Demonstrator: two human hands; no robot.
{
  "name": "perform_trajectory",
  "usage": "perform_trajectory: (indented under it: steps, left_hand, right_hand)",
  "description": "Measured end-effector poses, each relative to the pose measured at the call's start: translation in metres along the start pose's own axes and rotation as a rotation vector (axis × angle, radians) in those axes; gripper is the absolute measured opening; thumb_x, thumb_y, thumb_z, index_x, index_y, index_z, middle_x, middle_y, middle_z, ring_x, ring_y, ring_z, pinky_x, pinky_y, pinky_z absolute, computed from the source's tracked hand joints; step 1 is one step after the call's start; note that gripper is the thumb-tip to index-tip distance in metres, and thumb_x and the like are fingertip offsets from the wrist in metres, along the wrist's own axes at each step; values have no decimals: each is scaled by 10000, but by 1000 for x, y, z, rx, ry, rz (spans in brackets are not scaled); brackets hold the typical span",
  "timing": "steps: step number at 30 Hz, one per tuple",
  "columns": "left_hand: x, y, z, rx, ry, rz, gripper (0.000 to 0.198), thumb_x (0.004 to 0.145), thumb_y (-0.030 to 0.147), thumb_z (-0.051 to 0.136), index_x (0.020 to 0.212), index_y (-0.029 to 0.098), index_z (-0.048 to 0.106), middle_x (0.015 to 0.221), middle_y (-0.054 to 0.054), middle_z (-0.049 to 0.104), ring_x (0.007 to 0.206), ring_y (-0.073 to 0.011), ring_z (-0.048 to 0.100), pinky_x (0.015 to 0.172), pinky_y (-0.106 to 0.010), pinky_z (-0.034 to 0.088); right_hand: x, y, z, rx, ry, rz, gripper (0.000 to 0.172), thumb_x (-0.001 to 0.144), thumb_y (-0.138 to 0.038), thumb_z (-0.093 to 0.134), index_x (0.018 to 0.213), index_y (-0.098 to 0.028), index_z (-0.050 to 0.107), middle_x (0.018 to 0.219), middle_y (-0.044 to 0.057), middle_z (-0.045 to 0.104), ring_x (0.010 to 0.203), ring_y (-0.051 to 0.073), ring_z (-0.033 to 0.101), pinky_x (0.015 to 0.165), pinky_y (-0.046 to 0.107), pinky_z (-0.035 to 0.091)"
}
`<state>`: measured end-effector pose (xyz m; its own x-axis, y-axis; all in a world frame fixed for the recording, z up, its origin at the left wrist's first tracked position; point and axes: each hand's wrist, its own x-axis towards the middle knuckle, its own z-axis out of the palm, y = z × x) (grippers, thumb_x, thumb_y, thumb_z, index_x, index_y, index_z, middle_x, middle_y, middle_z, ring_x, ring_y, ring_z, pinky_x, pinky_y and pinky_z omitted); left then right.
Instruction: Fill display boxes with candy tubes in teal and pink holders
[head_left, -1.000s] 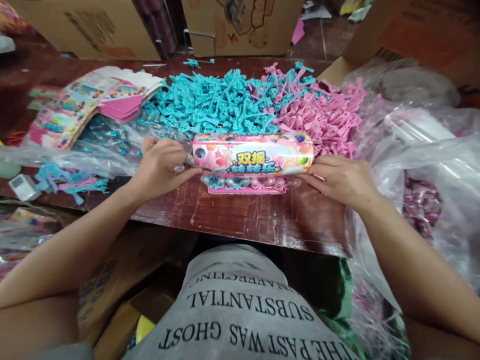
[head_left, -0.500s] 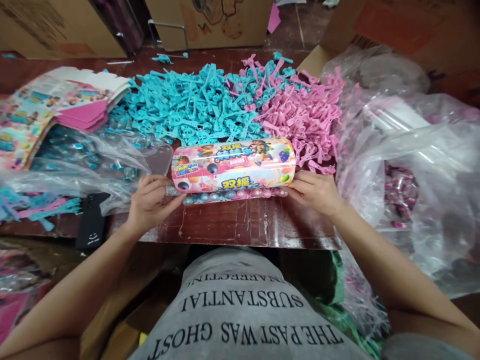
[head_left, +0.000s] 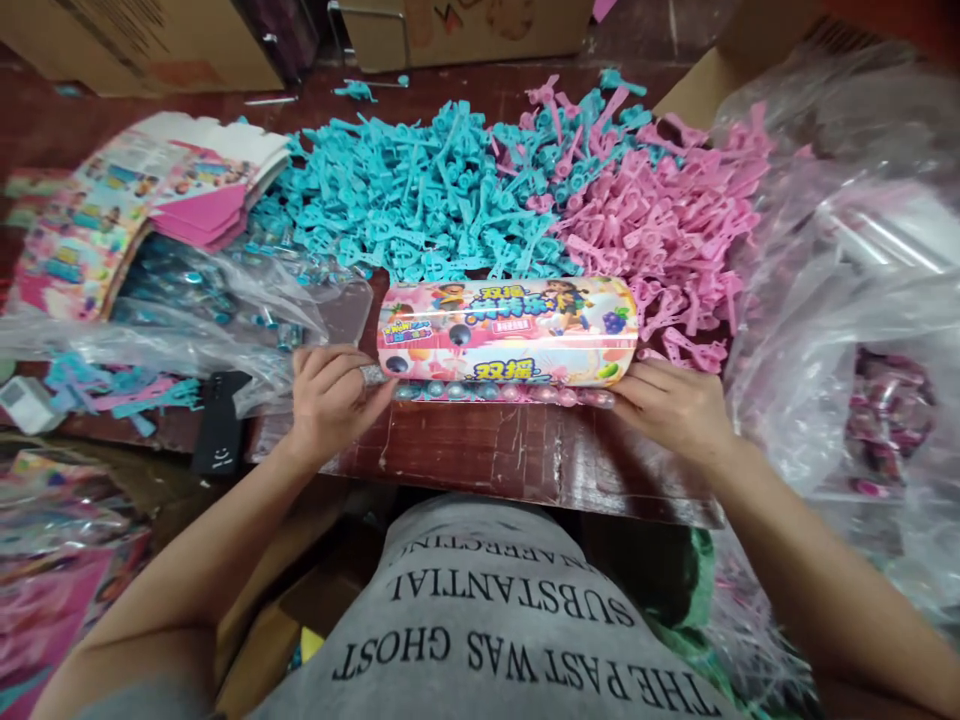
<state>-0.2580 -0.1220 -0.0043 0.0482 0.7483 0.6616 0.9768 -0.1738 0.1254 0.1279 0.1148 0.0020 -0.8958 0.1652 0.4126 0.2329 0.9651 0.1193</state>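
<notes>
A printed cardboard sleeve [head_left: 510, 325], curved over like a half-tube, lies on the table edge in front of me. Along its lower edge shows a row of shiny blue and pink balls [head_left: 502, 393]. My left hand [head_left: 328, 400] is closed at the sleeve's left end, thumb and fingers pinching there. At the opposite end my right hand [head_left: 670, 402] grips the sleeve with its thumb beneath. What lies inside the sleeve is hidden.
Behind the sleeve are heaps of blue plastic pieces [head_left: 420, 190] and pink plastic pieces [head_left: 667, 210]. Stacked printed cards [head_left: 82, 240] and a black phone [head_left: 221, 422] are on the left. Clear plastic bags [head_left: 795, 320] cover the right side. Cardboard boxes [head_left: 480, 35] stand behind.
The whole view has shifted, so sleeve, hands and table appear farther right. Both hands keep their hold on the sleeve's ends.
</notes>
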Motion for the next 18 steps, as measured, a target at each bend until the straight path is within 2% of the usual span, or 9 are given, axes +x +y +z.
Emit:
perform_trajectory:
  steps: [3,5,7,10,13,16,17,18]
  left_hand:
    - [-1,-4,-1,-355,-208,-181,60,947,256,752,914,228,711,902,-19,760,823,-185,692,758,-351,482]
    - [-7,-8,3,-490,-267,-243,40,975,265,714,978,226,722,930,-28,754,837,-178,693,765,-336,502]
    - [-15,-11,14,-448,-253,-223,68,983,269,690,939,217,697,919,-41,746,840,-188,678,766,-344,491]
    - [-26,-10,34,-206,-221,-141,187,978,278,657,807,214,619,858,-59,727,858,-224,656,773,-374,450]
    - [-36,-6,47,-65,-216,-142,225,981,267,643,771,215,583,870,-75,730,933,-248,667,801,-392,437]
    - [-41,-11,38,-76,-238,-132,121,964,247,648,851,216,617,941,-81,733,984,-267,670,826,-411,454]
    - [-41,-15,30,-93,-238,-138,49,954,247,650,919,216,636,984,-84,729,1007,-275,670,847,-421,470]
    - [-38,-21,22,-109,-218,-168,73,949,253,647,1011,214,647,1035,-90,720,1036,-282,669,876,-433,489]
  right_hand:
    - [-4,5,2,129,-50,39,216,1063,-327,618,986,-240,799,928,11,811,776,149,721,615,284,469]
    - [-9,9,5,205,-85,74,257,1080,-346,585,1003,-248,809,998,15,818,795,144,735,604,275,469]
    - [-15,11,12,207,-116,116,283,1082,-372,573,1020,-255,824,1041,36,812,810,151,736,576,272,447]
    - [-24,8,26,132,-189,197,308,1073,-409,567,1036,-274,841,1024,61,791,762,153,705,507,273,356]
    - [-31,-2,37,99,-287,273,323,1069,-417,549,1071,-289,845,1023,71,775,758,163,687,500,280,331]
    - [-31,-1,29,126,-334,298,351,1071,-419,516,1095,-285,839,1022,78,764,769,178,693,509,288,375]
    - [-28,3,21,165,-322,291,343,1070,-417,518,1114,-283,830,1035,79,764,797,184,707,535,288,425]
    - [-23,9,12,210,-276,292,320,1067,-408,531,1145,-284,815,1056,80,764,844,193,724,590,292,493]
